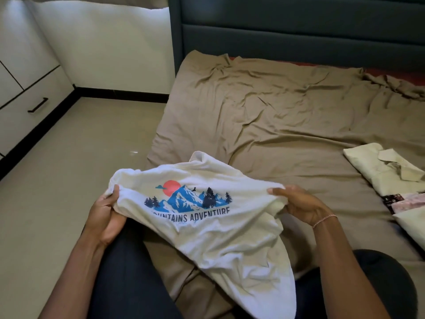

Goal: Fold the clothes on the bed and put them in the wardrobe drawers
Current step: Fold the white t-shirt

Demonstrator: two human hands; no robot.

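- Head view: the white t-shirt [207,217] with the mountain print is held up over the near edge of the bed [276,116]. The left hand [105,217] pinches one side and the right hand [299,203] grips the other, probably to stretch it flat for folding.
- The cream shirt [381,169] lies folded at the right, out of the way.
- The wardrobe drawer [27,116] is shut, far left.

White T-shirt [207,229] with blue mountain, red sun print, tan bedsheet [276,116], dark teal headboard [299,26]
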